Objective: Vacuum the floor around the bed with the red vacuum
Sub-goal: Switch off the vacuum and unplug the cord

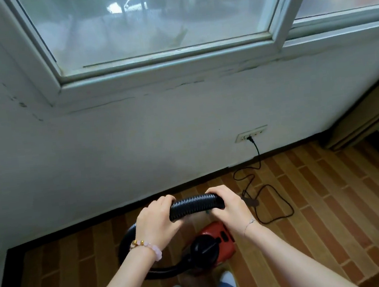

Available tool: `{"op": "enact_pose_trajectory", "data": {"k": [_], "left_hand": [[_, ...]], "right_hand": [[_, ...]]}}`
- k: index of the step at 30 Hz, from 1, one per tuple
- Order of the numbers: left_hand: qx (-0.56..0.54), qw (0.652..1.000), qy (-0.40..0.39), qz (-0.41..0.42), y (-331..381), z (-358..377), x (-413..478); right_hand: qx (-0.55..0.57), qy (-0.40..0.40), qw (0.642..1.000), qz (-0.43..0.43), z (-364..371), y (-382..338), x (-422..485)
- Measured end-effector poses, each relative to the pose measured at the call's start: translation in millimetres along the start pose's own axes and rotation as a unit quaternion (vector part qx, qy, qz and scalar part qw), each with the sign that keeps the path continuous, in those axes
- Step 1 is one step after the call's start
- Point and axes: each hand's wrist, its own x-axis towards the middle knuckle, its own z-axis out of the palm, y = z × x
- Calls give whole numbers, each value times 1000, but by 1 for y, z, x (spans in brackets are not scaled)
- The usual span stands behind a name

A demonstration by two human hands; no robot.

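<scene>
Setup stage, no cleaning visible yet. Red vacuum [215, 238] sits on the brick-pattern floor [318, 200] just in front of the person's feet, below the hands. Black ribbed hose [195, 204] loops from the vacuum's front, curves out to the left and comes up across the middle of the view. Left hand [155, 219] is wrapped around the hose on the left side, fingers curled over the top; right hand [228, 206] is clenched over the hose's other end, hiding whatever is there, so I can't tell if a nozzle or wand is attached or being fitted. Both hands grasping the hose, neither free. Power cord [271, 195] lies in loose loops on the floor to the right and its plug is in the wall outlet [250, 134], so plugging in looks done. Judged left to do: get the hose end down to the floor and cover the area around the bed, basically the whole job. No bed in view; only a wall, a window [159, 18] above and 1 wooden edge at far right, possibly furniture. Containers: none in view apart from the vacuum body; its contents not visible.
</scene>
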Motion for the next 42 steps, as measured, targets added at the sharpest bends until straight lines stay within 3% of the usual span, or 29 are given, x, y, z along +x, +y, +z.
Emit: {"op": "enact_pose_trajectory", "data": {"k": [2, 10, 18, 26, 31, 37, 42], "left_hand": [[-26, 999, -36, -31, -4, -4, 5], [-123, 981, -54, -137, 3, -6, 9], [-165, 970, -52, -169, 64, 18, 33], [-279, 924, 38, -258, 146, 59, 64], [-145, 946, 59, -284, 164, 84, 76], [-24, 977, -63, -202, 167, 99, 80], [42, 984, -88, -145, 163, 125, 106]], "right_hand": [[8, 12, 1000, 3, -3, -1, 0], [58, 50, 997, 27, -22, 9, -1], [144, 50, 986, 66, -60, 60, 2], [220, 9, 974, 46, -125, 117, 37], [215, -28, 975, 49, -135, 144, 48], [137, -69, 987, 38, -125, 171, 57], [105, -82, 990, 46, -111, 188, 77]]}}
